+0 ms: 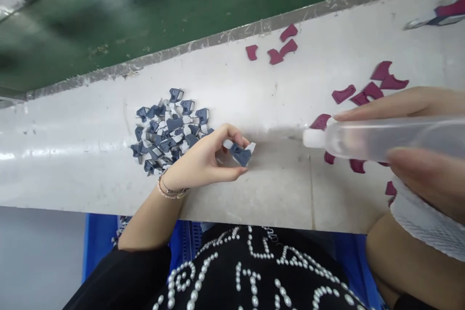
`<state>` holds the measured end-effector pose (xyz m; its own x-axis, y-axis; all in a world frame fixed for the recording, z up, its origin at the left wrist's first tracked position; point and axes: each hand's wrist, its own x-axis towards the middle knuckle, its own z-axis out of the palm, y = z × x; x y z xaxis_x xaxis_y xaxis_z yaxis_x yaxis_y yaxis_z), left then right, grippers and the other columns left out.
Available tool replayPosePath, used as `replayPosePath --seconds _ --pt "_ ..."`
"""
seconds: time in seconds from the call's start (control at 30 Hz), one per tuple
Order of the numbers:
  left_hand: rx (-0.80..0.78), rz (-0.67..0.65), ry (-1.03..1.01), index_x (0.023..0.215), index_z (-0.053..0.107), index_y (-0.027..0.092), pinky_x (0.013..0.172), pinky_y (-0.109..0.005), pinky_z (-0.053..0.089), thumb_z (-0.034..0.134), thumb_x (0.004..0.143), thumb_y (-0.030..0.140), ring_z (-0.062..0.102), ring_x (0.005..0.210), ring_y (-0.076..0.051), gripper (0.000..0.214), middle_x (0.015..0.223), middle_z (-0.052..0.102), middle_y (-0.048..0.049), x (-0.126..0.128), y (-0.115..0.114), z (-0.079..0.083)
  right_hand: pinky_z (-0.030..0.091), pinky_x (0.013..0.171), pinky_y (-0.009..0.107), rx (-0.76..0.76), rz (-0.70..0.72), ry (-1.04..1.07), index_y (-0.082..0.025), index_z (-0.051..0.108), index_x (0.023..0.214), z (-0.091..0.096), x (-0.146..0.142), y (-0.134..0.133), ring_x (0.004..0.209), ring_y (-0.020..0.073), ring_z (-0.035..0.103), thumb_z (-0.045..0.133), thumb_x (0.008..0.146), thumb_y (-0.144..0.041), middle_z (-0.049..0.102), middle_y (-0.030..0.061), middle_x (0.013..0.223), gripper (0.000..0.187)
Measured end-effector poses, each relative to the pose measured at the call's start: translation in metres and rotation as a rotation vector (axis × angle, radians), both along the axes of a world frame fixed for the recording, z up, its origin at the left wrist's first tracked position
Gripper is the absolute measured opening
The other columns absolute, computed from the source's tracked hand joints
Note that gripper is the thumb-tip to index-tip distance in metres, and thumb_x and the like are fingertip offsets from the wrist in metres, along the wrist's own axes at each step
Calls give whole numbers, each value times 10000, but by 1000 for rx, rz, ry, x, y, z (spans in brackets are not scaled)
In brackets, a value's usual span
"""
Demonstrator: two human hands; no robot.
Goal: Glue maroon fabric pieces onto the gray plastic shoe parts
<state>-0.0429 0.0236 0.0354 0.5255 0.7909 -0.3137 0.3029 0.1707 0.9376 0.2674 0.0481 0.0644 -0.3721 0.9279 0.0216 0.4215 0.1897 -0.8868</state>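
My left hand (214, 157) pinches a small grey-blue and white plastic part (240, 154) between thumb and fingers, just above the white table. In my right hand (428, 174) lies a translucent squeeze bottle (378, 138), held sideways with its white cap and thin tip pointing left toward the part. The tip is blurred and stands apart from the part. White cloth or paper (425, 218) shows at the right palm and wrist. A heap of similar grey-blue and white parts (170, 131) lies left of my left hand. Maroon pieces (372, 91) are scattered around the bottle, some half hidden by it.
Several more maroon pieces (288, 47) lie near the table's back edge. An assembled-looking maroon, blue and white item (441, 17) sits at the far right. A green surface (181, 0) runs along the back. Blue bins (94, 242) stand below the table's front edge.
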Motion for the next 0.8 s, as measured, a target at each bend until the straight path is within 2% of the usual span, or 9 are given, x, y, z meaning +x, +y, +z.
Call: replayPosePath --seconds 0.07,0.2,0.27,0.33,0.47,0.57,0.67,0.7,0.8 --pt "41 26 -64 1095 503 235 803 -261 619 771 806 164 640 1126 -209 400 1183 628 -90 -2 -7 7 511 517 272 -18 35 16 -376 730 1071 0 -12 -1 713 160 665 713 880 -430 720 -11 895 199" --pt "88 55 -245 1076 501 248 838 -290 607 805 753 105 677 1066 -202 466 1193 667 -95 3 -19 17 598 776 382 -142 29 60 -336 676 1139 -12 -34 5 1019 266 697 783 805 -412 716 22 1154 359" --pt "97 60 -297 1065 502 244 829 -297 605 806 751 100 694 1041 -203 461 1174 673 -94 8 -21 20 548 976 466 -148 66 44 -315 675 1220 -22 -43 10 1169 302 651 756 827 -404 681 43 1292 411" --pt "100 34 -325 1059 495 242 824 -299 603 805 753 104 704 1039 -207 457 1158 680 -91 12 -19 20 480 1083 495 -139 90 54 -276 686 1205 -31 -53 15 1230 306 621 734 836 -353 676 57 1311 381" --pt "115 -114 -285 1042 489 233 825 -300 593 796 767 156 708 1010 -194 419 1161 698 -89 29 -16 18 513 1052 468 -163 85 90 -266 586 1140 -46 -76 21 1207 275 652 703 830 -268 708 54 1248 331" --pt "108 -247 -71 1050 533 226 818 -336 577 757 791 229 700 957 -202 342 1100 711 -65 49 -24 10 525 1048 419 -167 96 15 -292 548 1148 -49 -76 22 1245 242 642 718 821 -272 712 24 1262 369" --pt "67 -308 103 1066 557 219 719 -332 563 724 806 260 696 806 -189 312 1024 709 -47 66 -36 -4 538 1016 420 -150 36 -119 -269 556 1239 -40 -50 16 1225 254 641 762 793 -358 687 49 1300 500" --pt "35 -292 105 1069 551 216 691 -324 562 721 813 269 695 765 -179 312 1018 707 -48 70 -38 -9 543 989 452 -144 -10 -181 -246 572 1250 -37 -37 14 1190 278 649 753 802 -403 689 75 1280 508" --pt "-73 -166 9 1057 534 208 663 -303 572 742 825 310 696 702 -144 328 1037 706 -57 73 -41 -21 533 873 542 -142 -162 -386 -183 671 1113 -32 1 10 1025 344 663 693 837 -488 705 145 1128 412"
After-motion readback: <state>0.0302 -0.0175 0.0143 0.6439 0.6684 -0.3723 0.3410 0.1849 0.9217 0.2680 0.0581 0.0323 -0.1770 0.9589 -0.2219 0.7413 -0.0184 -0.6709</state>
